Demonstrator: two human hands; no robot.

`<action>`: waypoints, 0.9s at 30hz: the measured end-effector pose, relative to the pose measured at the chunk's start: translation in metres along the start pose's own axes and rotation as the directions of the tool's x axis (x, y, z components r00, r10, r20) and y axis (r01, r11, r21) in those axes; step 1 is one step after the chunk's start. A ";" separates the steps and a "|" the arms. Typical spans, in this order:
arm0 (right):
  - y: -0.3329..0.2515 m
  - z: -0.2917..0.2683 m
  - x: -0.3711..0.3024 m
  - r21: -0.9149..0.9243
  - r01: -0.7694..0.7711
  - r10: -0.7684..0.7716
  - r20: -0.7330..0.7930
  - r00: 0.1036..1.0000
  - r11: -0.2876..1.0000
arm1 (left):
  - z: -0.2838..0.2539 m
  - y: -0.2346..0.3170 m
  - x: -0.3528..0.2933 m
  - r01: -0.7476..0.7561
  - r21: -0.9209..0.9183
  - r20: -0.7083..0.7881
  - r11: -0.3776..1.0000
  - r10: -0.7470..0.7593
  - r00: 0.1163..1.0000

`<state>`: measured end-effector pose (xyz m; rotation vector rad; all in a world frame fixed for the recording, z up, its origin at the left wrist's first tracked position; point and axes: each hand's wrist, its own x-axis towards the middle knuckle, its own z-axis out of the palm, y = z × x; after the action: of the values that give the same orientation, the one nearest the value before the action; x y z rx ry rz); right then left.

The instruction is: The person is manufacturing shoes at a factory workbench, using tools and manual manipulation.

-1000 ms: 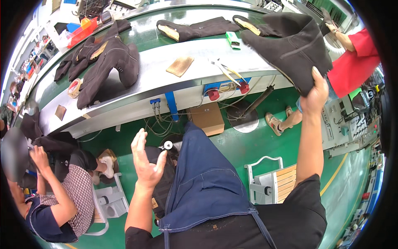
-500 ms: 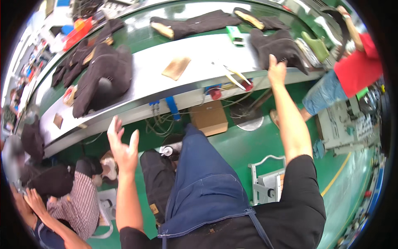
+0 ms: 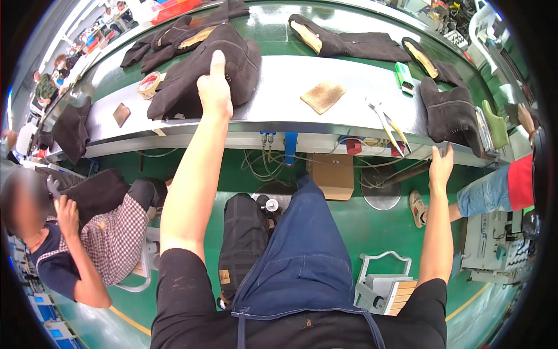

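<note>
At the left of the metal workbench, my left hand point(image 3: 215, 93) grips a dark brown suede boot point(image 3: 235, 70). Its thumb lies on top, while the other fingers are mostly hidden. My right hand point(image 3: 442, 164) is just off the bench's front edge with its fingers apart and nothing in them. The nearest thing to it is another dark boot point(image 3: 450, 113) lying at the bench's right end. Between the hands lie a tan rough-surfaced pad point(image 3: 323, 96) and pincers point(image 3: 388, 125) with pale yellow handles.
Several dark boots, one a long boot point(image 3: 372, 46), lie on the green conveyor point(image 3: 273, 32) behind. A tape roll point(image 3: 150, 85) and a green box point(image 3: 404, 79) are on the bench. A seated co-worker point(image 3: 99, 232) is at left; a person in red point(image 3: 520, 180) is at right.
My left hand has risen from below the bench edge and taken hold of the left boot. My right hand has come off the right boot and dropped. The view has swung left.
</note>
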<state>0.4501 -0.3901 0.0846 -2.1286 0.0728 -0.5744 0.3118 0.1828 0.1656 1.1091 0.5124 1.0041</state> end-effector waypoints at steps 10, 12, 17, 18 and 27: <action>-0.122 -0.010 -0.089 -0.012 0.545 -0.537 0.152 0.830 0.839 | 0.006 0.074 -0.032 0.004 -0.371 0.448 0.929 0.175 0.876; -0.154 0.001 -0.107 0.009 0.699 -0.687 0.193 0.700 0.715 | 0.004 0.100 -0.066 -0.104 -0.342 0.361 0.934 0.233 0.903; -0.226 0.043 -0.163 0.236 0.836 -0.866 0.215 0.453 0.496 | -0.031 0.170 -0.174 0.110 -0.483 0.379 0.869 0.095 0.920; -0.236 0.047 -0.173 0.264 0.850 -0.886 0.218 0.408 0.456 | -0.040 0.181 -0.188 0.170 -0.501 0.469 0.849 0.101 0.877; -0.224 0.036 -0.263 0.620 0.529 -0.801 0.554 0.227 0.579 | -0.125 0.143 -0.226 0.541 -0.474 0.597 0.695 -0.198 0.778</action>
<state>0.1958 -0.1612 0.1457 -1.8033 -1.4915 0.0156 0.0471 0.0624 0.2171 0.5659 -0.0488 0.4041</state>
